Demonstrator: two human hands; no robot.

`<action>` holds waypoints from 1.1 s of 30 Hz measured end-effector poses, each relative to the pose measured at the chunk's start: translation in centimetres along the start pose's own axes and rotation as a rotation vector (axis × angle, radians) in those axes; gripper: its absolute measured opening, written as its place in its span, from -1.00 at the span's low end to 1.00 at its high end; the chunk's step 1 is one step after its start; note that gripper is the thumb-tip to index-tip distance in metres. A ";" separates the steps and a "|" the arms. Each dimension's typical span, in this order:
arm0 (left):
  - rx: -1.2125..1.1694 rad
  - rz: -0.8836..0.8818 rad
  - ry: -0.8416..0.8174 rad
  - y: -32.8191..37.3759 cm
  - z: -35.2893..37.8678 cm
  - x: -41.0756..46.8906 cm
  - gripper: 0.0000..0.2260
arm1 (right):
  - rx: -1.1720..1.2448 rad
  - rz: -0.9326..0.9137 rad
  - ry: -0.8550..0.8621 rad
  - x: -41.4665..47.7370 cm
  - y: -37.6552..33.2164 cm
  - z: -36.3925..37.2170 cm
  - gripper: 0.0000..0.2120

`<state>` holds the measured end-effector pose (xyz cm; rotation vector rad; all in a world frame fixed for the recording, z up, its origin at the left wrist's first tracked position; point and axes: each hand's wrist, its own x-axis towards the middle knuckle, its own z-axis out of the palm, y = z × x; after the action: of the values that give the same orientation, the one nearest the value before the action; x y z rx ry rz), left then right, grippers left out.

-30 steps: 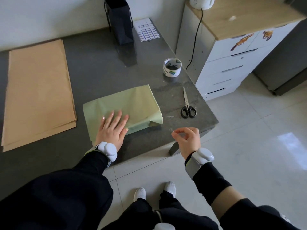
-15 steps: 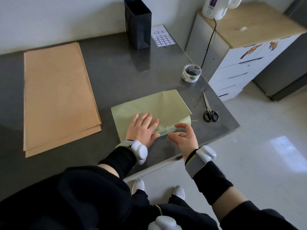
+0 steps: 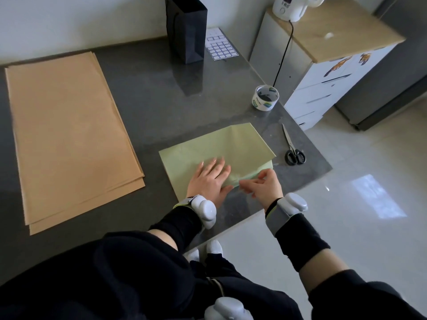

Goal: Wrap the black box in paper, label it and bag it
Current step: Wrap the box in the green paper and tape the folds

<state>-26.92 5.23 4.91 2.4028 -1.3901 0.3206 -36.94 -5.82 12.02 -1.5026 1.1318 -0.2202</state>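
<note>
Head view, single frame.

- Black box: not visible. Judged to lie under the pale green sheet of wrapping paper, right of frame centre, where the sheet stands raised at its right end.
- Left hand: flat, fingers straight, pressing the top of the green sheet near its front edge.
- Right hand: fingers curled, pinching the sheet's front edge just beside the left thumb. Cannot tell whether a strip of tape is also between the fingertips.
- White roll of packing tape and black-handled steel scissors lie right of the parcel, apart from both hands.
- Tall black paper bag and white sheet of blue-bordered labels stand at upper centre, untouched.

Risks, as judged:
1. The front seam looks unfixed. If the left palm lifts to fetch tape, the fold may spring open.
2. Pulling with the right pinch while the left presses could tear or crease the thin paper.
3. The parcel sits near the front right corner of the dark grey glossy table; a hard tug could slide it toward the edge.
4. The right end looks open; the box may shift out.
</note>
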 end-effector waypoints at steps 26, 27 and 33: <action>-0.005 -0.018 -0.015 0.4 -0.5 -0.2 -0.56 | -0.311 0.112 0.053 2.1 -0.3 1.4 -0.55; -0.003 -0.019 -0.021 0.4 -0.6 -0.2 -0.56 | -0.340 0.114 0.054 2.1 -0.4 1.4 -0.55; -0.015 -0.020 -0.028 0.4 -0.6 -0.1 -0.56 | -0.360 0.144 0.084 2.3 -0.2 1.5 -0.52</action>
<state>-27.31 5.37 5.54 2.4168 -1.3741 0.2715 -34.65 -6.59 10.71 -1.7281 1.3954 0.0231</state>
